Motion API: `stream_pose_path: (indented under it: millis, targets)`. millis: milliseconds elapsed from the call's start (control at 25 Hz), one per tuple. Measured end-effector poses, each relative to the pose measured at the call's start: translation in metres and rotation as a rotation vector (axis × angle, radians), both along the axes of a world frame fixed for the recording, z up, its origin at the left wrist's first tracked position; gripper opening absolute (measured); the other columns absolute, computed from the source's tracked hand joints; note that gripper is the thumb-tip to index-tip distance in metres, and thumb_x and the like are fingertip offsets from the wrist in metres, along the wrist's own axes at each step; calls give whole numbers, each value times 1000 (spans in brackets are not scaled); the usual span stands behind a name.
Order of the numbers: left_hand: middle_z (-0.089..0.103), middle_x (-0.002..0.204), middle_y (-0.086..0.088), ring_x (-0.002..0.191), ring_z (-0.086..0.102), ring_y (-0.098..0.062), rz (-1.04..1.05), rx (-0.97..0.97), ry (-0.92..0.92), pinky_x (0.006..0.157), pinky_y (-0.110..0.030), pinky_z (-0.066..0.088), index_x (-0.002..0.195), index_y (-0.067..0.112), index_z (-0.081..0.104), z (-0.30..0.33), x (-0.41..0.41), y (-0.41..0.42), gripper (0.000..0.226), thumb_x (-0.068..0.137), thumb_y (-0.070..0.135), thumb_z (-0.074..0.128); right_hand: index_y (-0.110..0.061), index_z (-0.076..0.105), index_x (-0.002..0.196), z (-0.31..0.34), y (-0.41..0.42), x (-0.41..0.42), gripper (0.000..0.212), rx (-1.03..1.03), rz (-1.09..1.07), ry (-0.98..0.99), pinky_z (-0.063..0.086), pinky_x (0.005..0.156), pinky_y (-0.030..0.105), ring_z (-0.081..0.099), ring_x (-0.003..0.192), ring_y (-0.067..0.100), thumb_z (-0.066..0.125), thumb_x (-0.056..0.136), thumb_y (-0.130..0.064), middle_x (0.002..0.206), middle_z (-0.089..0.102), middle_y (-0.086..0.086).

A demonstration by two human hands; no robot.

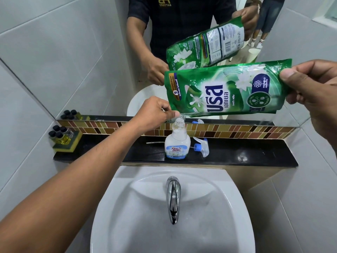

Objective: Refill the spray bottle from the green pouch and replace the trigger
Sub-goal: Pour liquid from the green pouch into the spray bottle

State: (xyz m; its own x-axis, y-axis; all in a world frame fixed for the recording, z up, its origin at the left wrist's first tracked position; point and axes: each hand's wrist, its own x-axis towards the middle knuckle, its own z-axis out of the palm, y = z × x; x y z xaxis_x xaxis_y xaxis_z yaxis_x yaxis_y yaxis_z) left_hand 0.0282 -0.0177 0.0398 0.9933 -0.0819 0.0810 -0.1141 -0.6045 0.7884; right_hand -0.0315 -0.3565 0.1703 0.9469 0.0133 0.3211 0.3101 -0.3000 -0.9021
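Note:
A clear spray bottle (pixel 177 143) with a blue and white label stands upright on the black ledge (pixel 255 156), its neck open and uncapped. The green pouch (pixel 224 90) is held sideways above it, its lower left corner right over the bottle's mouth. My left hand (pixel 155 112) pinches that corner of the pouch beside the bottle's neck. My right hand (pixel 313 88) grips the pouch's raised right end. The trigger (pixel 201 146), clear with a blue collar and a thin tube, lies on the ledge just right of the bottle.
A white sink (pixel 116 207) with a chrome tap (pixel 173 196) sits below the ledge. Several small black-capped bottles of yellow liquid (pixel 62 136) stand on a sponge at the ledge's left end. A mirror (pixel 91 52) behind the ledge reflects the pouch and hands.

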Motion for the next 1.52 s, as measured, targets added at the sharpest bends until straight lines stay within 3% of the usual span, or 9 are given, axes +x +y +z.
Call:
stream_pose_path:
  millis: [240, 600, 760, 880, 1040, 1200, 1280, 1360, 1520]
  targets:
    - [62, 47, 23, 47, 53, 8, 13, -20, 33, 62, -20, 43, 54, 25, 66, 2, -3, -1, 38, 86, 25, 85, -39, 76, 77, -3, 1, 4, 32, 9, 20, -18, 49, 55, 18, 56, 53, 7, 77, 72, -71, 77, 64, 7]
    - [64, 49, 26, 49, 57, 12, 7, -23, 42, 63, -18, 43, 56, 26, 67, 3, -7, -1, 37, 88, 22, 84, -37, 75, 78, -8, 1, 6, 36, 15, 17, -15, 50, 55, 18, 57, 53, 6, 77, 71, -72, 78, 65, 8]
    - [61, 46, 18, 44, 49, 4, 16, 1, 45, 57, -20, 42, 60, 16, 71, 0, -8, 1, 32, 87, 25, 85, -34, 77, 78, -18, -2, 6, 33, 37, -14, -3, 50, 57, 23, 56, 56, 13, 80, 75, -66, 77, 65, 8]
    - [64, 57, -1, 44, 44, 1, 9, 24, 43, 57, -21, 44, 65, 8, 74, 2, -8, -1, 31, 87, 26, 85, -32, 77, 77, -38, -12, 5, 20, 77, -102, 49, 51, 55, 20, 56, 53, 12, 79, 85, -50, 67, 67, -5]
    - [54, 48, 12, 39, 43, 2, -10, 77, 55, 46, -6, 35, 62, 12, 69, 10, -7, -5, 33, 90, 24, 82, -20, 74, 76, -89, -26, 4, 19, 259, -253, 184, 52, 50, 18, 53, 43, 5, 77, 93, -29, 57, 67, -7]
    - [58, 41, 21, 38, 49, 6, 9, 125, 55, 41, -4, 34, 78, 6, 80, 23, -3, -13, 20, 90, 22, 82, -15, 67, 84, -145, -31, 2, 16, 496, -336, 453, 43, 39, 16, 48, 36, 2, 70, 100, -13, 60, 64, -2]
    - [60, 42, 23, 39, 50, 8, 8, 159, 63, 47, -9, 38, 80, 8, 82, 29, -1, -20, 18, 90, 23, 82, -14, 66, 85, -174, -32, -1, 16, 563, -348, 626, 41, 38, 17, 47, 35, 2, 69, 101, -16, 66, 59, 1]
    - [60, 43, 21, 39, 48, 6, 21, 189, 63, 56, -20, 40, 76, 10, 81, 31, 4, -27, 20, 88, 26, 83, -13, 63, 83, -204, -28, -8, 19, 625, -344, 801, 42, 36, 16, 47, 32, 3, 68, 102, -16, 58, 57, -1]
    - [61, 50, 12, 43, 45, 1, -16, 228, 73, 56, -23, 39, 72, 11, 77, 44, 11, -70, 25, 89, 28, 82, -11, 58, 83, -256, -29, -24, 22, 733, -261, 1027, 46, 39, 18, 54, 34, 8, 63, 104, -13, 52, 58, -1]
